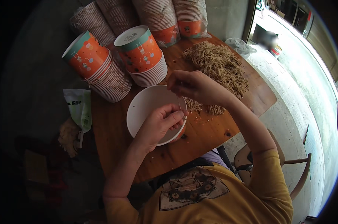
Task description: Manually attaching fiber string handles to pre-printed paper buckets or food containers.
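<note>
On the bench [204, 137], the brown strand heap [217, 67], right of upper centre, could spill if brushed. The white tub [140, 108], mid-frame, might tip if knocked. Near its rim, the right hand [193, 84] curls its fingers, hold unclear; the left hand's [158, 125] fingers pinch a thin pale strip [181, 101], droppable if loosened.

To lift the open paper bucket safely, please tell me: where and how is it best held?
Probably by the left rim of the bucket, from the left, thumb inside: its mouth faces up and that edge is uncovered, while the left hand and right hand crowd its right.
</note>
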The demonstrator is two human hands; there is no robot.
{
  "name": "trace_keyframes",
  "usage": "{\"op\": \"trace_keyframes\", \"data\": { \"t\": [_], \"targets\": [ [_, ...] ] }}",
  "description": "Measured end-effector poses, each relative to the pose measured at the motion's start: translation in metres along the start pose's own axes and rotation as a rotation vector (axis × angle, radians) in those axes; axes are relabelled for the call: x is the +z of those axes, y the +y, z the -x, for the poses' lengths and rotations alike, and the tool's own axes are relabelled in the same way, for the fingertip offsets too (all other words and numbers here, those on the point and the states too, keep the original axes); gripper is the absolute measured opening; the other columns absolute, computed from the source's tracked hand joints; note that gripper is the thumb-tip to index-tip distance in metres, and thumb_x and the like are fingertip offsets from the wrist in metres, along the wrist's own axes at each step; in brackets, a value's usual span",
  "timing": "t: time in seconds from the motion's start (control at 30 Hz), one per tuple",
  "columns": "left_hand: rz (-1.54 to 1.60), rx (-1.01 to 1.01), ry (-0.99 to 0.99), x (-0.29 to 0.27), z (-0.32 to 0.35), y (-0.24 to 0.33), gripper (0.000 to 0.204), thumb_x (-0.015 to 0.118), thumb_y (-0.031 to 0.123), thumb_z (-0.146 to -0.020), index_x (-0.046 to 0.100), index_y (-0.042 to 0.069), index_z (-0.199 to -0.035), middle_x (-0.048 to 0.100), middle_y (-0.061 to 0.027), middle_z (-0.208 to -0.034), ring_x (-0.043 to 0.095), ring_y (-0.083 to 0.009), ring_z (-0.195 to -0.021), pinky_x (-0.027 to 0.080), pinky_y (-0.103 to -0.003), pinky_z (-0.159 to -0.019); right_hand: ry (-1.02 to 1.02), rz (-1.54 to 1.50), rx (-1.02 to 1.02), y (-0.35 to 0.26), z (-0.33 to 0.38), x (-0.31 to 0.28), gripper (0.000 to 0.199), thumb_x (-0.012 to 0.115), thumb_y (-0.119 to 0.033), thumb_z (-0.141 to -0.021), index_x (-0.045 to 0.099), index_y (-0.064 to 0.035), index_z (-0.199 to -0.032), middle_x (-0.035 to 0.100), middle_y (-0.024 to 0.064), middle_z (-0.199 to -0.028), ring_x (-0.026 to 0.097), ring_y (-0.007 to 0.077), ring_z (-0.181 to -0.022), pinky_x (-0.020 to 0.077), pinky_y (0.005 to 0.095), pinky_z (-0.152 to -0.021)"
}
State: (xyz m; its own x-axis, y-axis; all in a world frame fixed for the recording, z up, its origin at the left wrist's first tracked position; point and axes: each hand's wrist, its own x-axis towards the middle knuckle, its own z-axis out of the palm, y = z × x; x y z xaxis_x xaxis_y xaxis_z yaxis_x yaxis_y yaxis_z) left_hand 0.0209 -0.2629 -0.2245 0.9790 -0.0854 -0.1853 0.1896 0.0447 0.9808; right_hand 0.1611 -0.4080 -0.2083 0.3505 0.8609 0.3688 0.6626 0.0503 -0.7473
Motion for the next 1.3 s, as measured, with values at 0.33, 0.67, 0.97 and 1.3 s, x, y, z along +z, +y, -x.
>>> {"op": "trace_keyframes", "data": {
  "t": [0.33,0.67,0.97,1.3],
  "targets": [
    [0.039,-0.022,0.046,0.005,-0.010,0.001,0.016,0.057,0.021,-0.095,0.062,0.007,-0.091,0.057,0.0049,-0.075,0.048,-0.0010,-0.068,0.041,-0.017,-0.064,0.316,0.205,0.003,-0.014,0.062,0.020,0.014,0.064,-0.013,-0.085,0.058,-0.0045,-0.095,0.057,0.0096,-0.086,0.058,0.0288,-0.082,0.0487,0.0375,-0.069],
    [0.056,-0.061,0.036,0.003,-0.013,0.002,0.012,0.056,0.017,-0.094,0.061,0.006,-0.096,0.058,0.0033,-0.077,0.049,-0.0028,-0.069,0.040,-0.019,-0.065,0.377,0.305,0.089,-0.023,0.077,0.038,0.013,0.068,-0.012,-0.080,0.058,-0.0061,-0.086,0.055,0.0077,-0.078,0.059,0.0266,-0.072,0.0487,0.0372,-0.060],
    [0.215,-0.133,-0.052,-0.002,-0.010,0.004,0.014,0.058,0.012,-0.092,0.060,0.004,-0.102,0.060,-0.0005,-0.091,0.055,-0.0065,-0.082,0.045,-0.022,-0.076,0.363,0.263,0.010,-0.034,0.083,0.066,0.015,0.068,-0.015,-0.080,0.056,-0.0077,-0.087,0.055,0.0071,-0.081,0.059,0.0264,-0.072,0.0500,0.0372,-0.061],
    [0.267,-0.140,-0.030,-0.002,-0.010,0.001,0.011,0.056,0.010,-0.090,0.059,0.005,-0.100,0.060,0.0004,-0.087,0.054,-0.0051,-0.076,0.044,-0.020,-0.072,0.305,-0.054,0.029,-0.029,0.090,0.046,0.009,0.067,-0.011,-0.083,0.062,-0.0038,-0.083,0.056,0.0065,-0.077,0.058,0.0183,-0.061,0.0486,0.0307,-0.055]
  ]
}}
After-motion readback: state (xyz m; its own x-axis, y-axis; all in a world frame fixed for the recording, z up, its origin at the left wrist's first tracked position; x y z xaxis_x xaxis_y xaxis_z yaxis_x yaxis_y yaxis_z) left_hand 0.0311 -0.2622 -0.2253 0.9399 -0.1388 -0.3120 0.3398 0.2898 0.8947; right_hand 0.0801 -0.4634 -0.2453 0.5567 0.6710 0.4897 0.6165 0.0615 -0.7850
